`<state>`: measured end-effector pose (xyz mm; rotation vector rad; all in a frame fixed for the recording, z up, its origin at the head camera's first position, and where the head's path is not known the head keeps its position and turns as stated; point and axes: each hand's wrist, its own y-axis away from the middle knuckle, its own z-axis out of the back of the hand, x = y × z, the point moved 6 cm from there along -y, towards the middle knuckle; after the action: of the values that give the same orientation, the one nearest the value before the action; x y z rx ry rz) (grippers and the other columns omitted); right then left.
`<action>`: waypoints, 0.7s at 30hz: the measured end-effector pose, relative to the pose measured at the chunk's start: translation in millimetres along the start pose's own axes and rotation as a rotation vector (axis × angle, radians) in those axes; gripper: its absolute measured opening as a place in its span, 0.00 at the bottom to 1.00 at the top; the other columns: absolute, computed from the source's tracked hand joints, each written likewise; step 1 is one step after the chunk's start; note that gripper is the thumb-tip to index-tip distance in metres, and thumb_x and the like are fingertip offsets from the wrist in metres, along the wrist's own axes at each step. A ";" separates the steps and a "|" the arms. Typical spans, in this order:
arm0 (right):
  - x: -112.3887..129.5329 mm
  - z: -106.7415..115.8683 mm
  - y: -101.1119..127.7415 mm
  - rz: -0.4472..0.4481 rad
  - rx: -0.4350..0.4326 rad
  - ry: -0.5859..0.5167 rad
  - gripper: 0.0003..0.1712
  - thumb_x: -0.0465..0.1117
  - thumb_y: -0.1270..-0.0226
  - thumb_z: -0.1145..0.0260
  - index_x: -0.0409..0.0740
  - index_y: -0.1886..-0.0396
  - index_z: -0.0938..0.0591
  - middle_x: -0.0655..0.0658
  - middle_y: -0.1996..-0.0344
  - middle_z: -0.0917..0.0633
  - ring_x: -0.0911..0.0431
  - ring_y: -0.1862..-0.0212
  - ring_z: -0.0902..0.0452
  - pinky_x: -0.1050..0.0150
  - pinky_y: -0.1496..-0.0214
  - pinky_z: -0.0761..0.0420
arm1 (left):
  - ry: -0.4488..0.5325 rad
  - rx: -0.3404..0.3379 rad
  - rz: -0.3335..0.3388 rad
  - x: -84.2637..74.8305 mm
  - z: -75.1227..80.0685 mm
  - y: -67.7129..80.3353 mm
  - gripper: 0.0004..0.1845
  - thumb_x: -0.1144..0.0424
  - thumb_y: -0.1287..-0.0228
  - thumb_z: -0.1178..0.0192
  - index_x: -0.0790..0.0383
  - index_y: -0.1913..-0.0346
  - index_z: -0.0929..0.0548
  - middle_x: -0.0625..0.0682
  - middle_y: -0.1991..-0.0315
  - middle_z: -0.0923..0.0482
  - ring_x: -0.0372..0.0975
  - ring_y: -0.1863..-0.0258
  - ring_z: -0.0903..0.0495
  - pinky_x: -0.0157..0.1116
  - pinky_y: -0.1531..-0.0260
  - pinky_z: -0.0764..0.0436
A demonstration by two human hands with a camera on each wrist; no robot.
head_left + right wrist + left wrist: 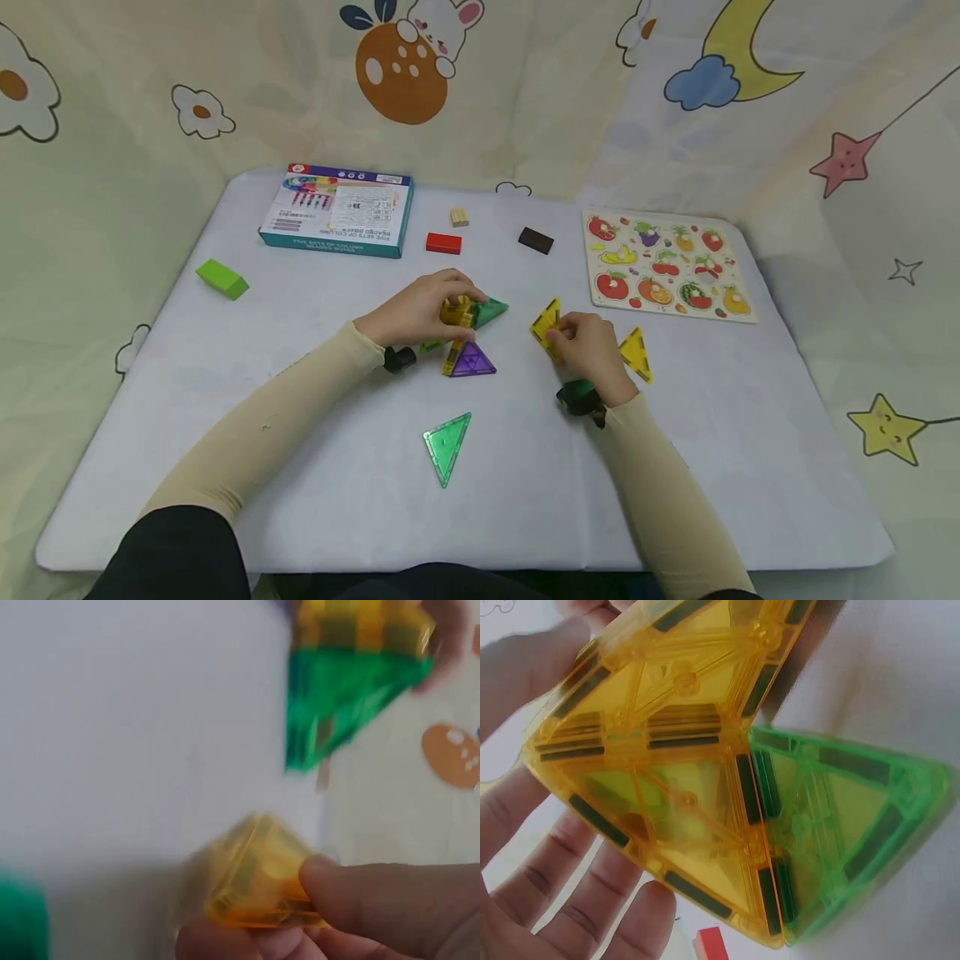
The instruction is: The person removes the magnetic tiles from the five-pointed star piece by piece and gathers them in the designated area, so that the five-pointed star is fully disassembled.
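Observation:
My left hand [423, 307] grips a cluster of see-through yellow magnetic tiles [686, 799], thumb on one side and fingers on the other. A green triangular tile [847, 817] joins the cluster along one edge and points right. A purple triangular tile [473, 361] sits at its near side. To the right, my right hand [596, 350] pinches a yellow triangular magnetic tile [262, 877] between thumb and fingers, apart from the cluster. Just beyond that hand lies another yellow triangular tile [637, 356]. Nearer me is a loose green triangular tile [447, 447].
A boxed set [337, 212] lies at the back left, a fruit picture board [671, 265] at the back right. Between them are a red block [444, 243], a black block [536, 241] and a small wooden block [459, 217]. A green block [222, 279] lies far left.

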<state>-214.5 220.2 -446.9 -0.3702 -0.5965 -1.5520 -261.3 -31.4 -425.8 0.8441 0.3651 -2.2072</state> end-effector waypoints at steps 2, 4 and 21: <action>-7.1 4.3 -5.0 -0.035 -0.017 0.033 0.18 0.46 0.27 0.32 0.34 0.51 0.15 0.38 0.68 0.13 0.51 0.71 0.22 0.66 0.69 0.25 | 0.000 0.006 0.000 2.8 0.6 1.7 0.31 0.50 0.40 0.24 0.49 0.34 0.20 0.48 0.35 0.25 0.44 0.36 0.24 0.46 0.33 0.20; -11.0 6.8 -7.8 -0.076 -0.035 0.073 0.19 0.48 0.28 0.32 0.35 0.50 0.16 0.39 0.68 0.14 0.50 0.69 0.23 0.65 0.68 0.26 | 0.002 0.007 0.002 6.8 1.8 4.1 0.32 0.50 0.40 0.23 0.48 0.33 0.21 0.48 0.35 0.24 0.44 0.37 0.23 0.46 0.34 0.19; 85.2 -62.5 12.8 0.209 0.115 -0.015 0.30 0.60 0.32 0.29 0.42 0.42 0.15 0.44 0.55 0.11 0.54 0.62 0.19 0.62 0.61 0.18 | -0.009 -0.026 0.023 35.7 3.6 8.8 0.13 0.60 0.28 0.33 0.56 0.44 0.15 0.50 0.47 0.13 0.43 0.46 0.15 0.44 0.38 0.17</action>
<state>-200.9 114.6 -446.8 -0.3453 -0.6352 -1.3101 -275.0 -58.4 -447.0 0.8206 0.3773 -2.1802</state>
